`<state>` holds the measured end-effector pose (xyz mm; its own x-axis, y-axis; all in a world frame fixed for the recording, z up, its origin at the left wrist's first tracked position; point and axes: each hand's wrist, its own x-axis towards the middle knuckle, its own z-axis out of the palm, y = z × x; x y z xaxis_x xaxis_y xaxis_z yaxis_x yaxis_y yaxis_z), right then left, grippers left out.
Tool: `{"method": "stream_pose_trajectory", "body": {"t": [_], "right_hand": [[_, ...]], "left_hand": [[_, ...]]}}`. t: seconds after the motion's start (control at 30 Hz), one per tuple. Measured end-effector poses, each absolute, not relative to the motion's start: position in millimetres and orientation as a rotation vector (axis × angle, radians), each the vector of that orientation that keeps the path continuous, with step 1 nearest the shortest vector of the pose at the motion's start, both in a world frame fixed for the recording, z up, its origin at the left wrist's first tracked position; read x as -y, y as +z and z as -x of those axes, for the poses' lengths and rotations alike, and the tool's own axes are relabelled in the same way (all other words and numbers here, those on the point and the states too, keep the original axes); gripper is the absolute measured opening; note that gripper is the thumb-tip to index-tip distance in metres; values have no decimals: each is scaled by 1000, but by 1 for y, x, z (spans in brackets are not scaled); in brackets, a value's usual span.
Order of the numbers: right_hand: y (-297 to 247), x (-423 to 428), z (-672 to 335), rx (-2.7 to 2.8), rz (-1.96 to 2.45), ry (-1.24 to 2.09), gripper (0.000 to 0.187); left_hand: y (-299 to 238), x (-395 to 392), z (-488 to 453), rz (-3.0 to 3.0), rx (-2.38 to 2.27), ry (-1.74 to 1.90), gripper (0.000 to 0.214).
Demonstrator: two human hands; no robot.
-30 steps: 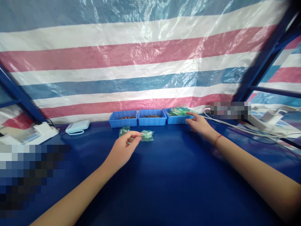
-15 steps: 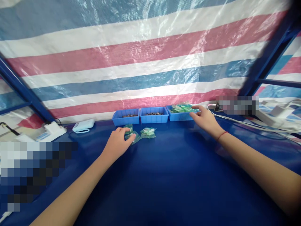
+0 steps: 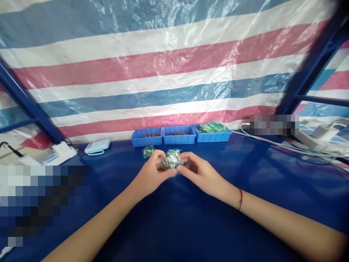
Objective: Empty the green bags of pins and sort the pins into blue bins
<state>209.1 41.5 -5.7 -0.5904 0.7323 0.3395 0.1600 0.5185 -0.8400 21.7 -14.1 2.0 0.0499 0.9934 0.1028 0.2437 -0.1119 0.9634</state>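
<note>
Both my hands meet over the middle of the blue table (image 3: 191,225). My left hand (image 3: 151,174) and my right hand (image 3: 200,173) each pinch an edge of a small clear green packet (image 3: 171,160) with pale pieces inside, held just above the tabletop. Another green packet (image 3: 148,151) lies on the table just left of my left hand. Three blue trays stand in a row at the back: the left tray (image 3: 147,137) and middle tray (image 3: 179,135) hold small dark parts, and the right tray (image 3: 212,134) holds more green packets.
A white device (image 3: 96,146) and a white box (image 3: 61,153) sit at the back left. White cables (image 3: 272,143) and an adapter run along the back right. A striped tarp (image 3: 163,72) on a blue frame closes off the rear.
My right hand left the right tray and came back to the centre. My left hand lifted a packet, and now both hands grip it together.
</note>
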Motion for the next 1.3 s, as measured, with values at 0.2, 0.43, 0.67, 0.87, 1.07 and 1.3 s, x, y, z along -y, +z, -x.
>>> {"method": "stream_pose_trajectory", "body": {"t": [0.2,0.43,0.67,0.87,1.07,1.3], "right_hand": [[-9,-37,-208,1919,648,1271,21],[-13,-30,-207,1995,632,1063,6],[-1,-38,-220,1968,457,311,16],[6,-32,-222,2063,402,363,29],[10,-26,-217,2163,403,584,15],[15,-92,-238,1672,739,396,12]], "left_hand": [[7,22,-36,-1501,-1283,1055,30],[4,17,-32,-1543,-1344,1116,25],[6,20,-42,-1037,-1020,1071,56],[6,22,-41,-1217,-1089,1103,25],[8,20,-41,-1471,-1295,1146,24],[1,15,-37,-1329,-1356,1192,52]]}}
